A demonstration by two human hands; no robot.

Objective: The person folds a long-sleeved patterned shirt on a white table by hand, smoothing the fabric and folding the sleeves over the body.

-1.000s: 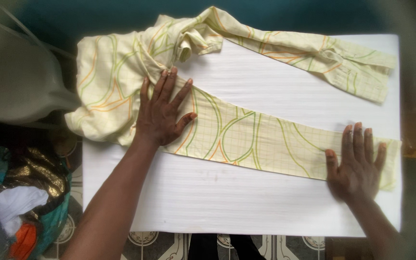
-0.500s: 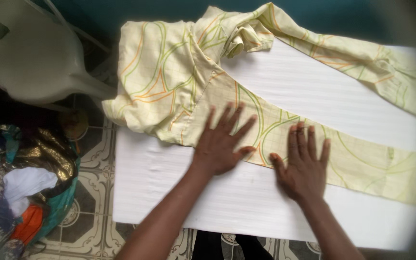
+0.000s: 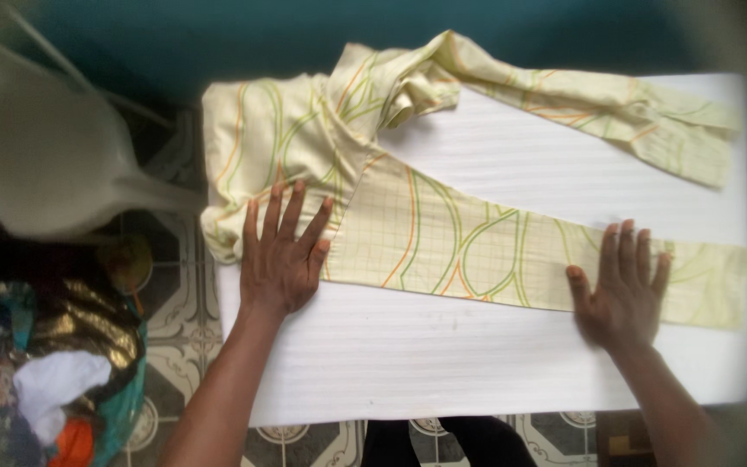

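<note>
Pale yellow shirt (image 3: 443,233) on white table (image 3: 443,363), left hand (image 3: 280,259) and right hand (image 3: 620,294) flat atop, each grip spread.

Looks like a room in a home, set up for laundry or ironing. White padded table (image 3: 477,363) in the middle, with a pale yellow patterned shirt (image 3: 425,233) spread flat across it. Patterned floor tiles (image 3: 175,311) below, ornate, of the household kind. White plastic chair (image 3: 54,164) at far left. Heap of mixed clothes (image 3: 54,372) at near left, shiny, white and orange pieces piled together. Teal wall (image 3: 304,35) along the far side.
</note>
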